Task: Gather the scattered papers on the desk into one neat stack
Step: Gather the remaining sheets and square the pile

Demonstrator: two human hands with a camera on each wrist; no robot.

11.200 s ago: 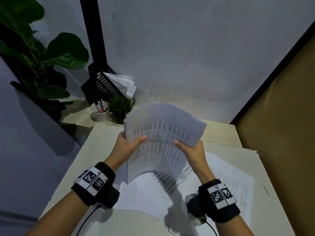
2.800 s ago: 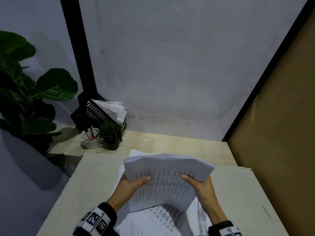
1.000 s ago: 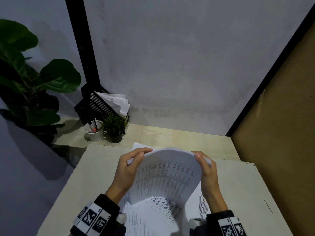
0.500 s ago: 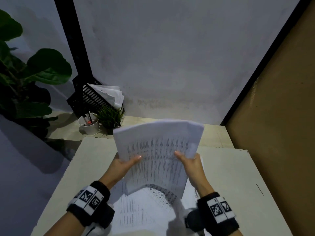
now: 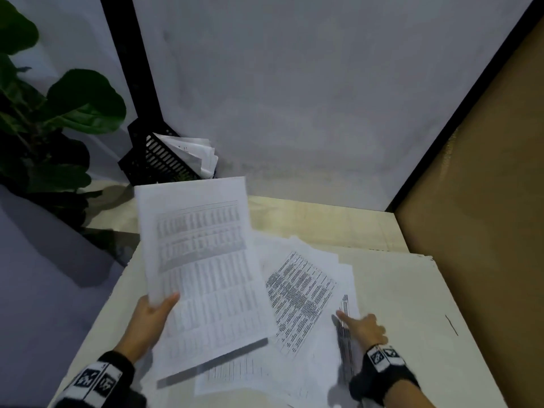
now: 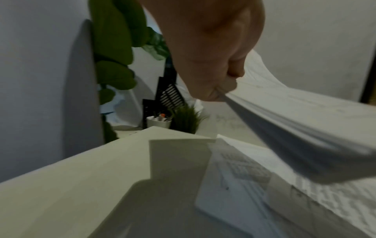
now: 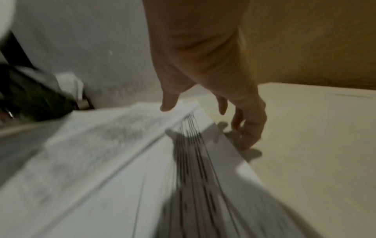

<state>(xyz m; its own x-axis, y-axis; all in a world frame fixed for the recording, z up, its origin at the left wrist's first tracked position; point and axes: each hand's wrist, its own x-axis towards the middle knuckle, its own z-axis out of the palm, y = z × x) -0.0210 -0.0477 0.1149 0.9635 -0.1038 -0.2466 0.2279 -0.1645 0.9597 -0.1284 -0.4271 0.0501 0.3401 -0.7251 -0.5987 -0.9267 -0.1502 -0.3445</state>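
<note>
My left hand [image 5: 157,309] grips a thick stack of printed papers [image 5: 203,260] by its left edge and holds it tilted above the desk [image 5: 412,304]. In the left wrist view the thumb and fingers [image 6: 215,87] pinch the stack [image 6: 295,128]. Several loose printed sheets [image 5: 303,290] lie fanned on the desk to the right of and under the stack. My right hand [image 5: 363,326] is low at their right edge, with its thumb over the top sheet. In the right wrist view the relaxed fingers [image 7: 250,128] touch the desk beside the loose sheets [image 7: 122,153] and hold nothing.
A black file tray [image 5: 160,160] with papers stands at the back left, beside a black post. A large leafy plant [image 5: 67,107] is at the far left. A white pen cup [image 6: 158,124] and a small potted plant [image 6: 188,120] sit behind the desk. A brown panel [image 5: 485,216] walls the right side.
My right hand has let go of the stack and dropped to the right edge of the loose sheets. The left hand alone now holds the stack, shifted to the left.
</note>
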